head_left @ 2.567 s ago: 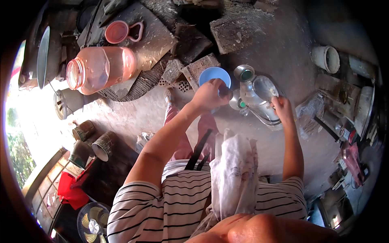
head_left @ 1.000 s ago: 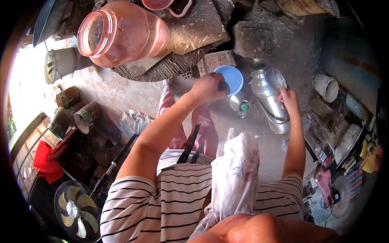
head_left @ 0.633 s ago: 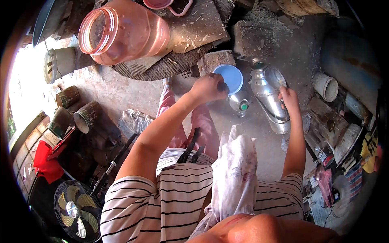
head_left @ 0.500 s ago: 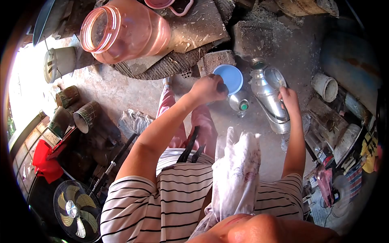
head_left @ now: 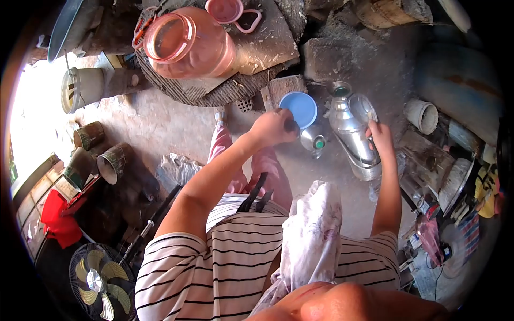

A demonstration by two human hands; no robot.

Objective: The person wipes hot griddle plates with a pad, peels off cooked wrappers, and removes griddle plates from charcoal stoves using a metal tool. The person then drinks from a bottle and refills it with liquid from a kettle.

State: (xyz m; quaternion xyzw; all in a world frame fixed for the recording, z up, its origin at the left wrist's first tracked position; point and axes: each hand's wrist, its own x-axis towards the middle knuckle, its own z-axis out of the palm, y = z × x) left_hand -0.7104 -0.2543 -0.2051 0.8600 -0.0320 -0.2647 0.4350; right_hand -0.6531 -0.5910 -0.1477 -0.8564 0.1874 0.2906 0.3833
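Note:
My left hand [head_left: 274,128] is closed around a dark grip beside a shallow round blue vessel [head_left: 300,109]; how the two join is hidden by my fingers. My right hand [head_left: 381,139] is wrapped round the side handle of a silvery metal thermos flask [head_left: 350,131]. The flask is seen from above, its round mouth end [head_left: 339,89] pointing toward the far side, close to the blue vessel's right. Between the two hands, just below the blue vessel, is a smaller silvery container with a green top [head_left: 319,144].
A pink transparent jar [head_left: 193,45] and its pink lid [head_left: 225,9] sit on a board-covered stand. Buckets [head_left: 112,163] are at left, above a fan [head_left: 99,281]. A white pot [head_left: 422,116] and clutter line the right. A plastic bag [head_left: 179,170] lies near my legs.
The view has shifted slightly, so the jar appears farther right and its lid shows more fully. Both hands keep their grips, with little visible movement.

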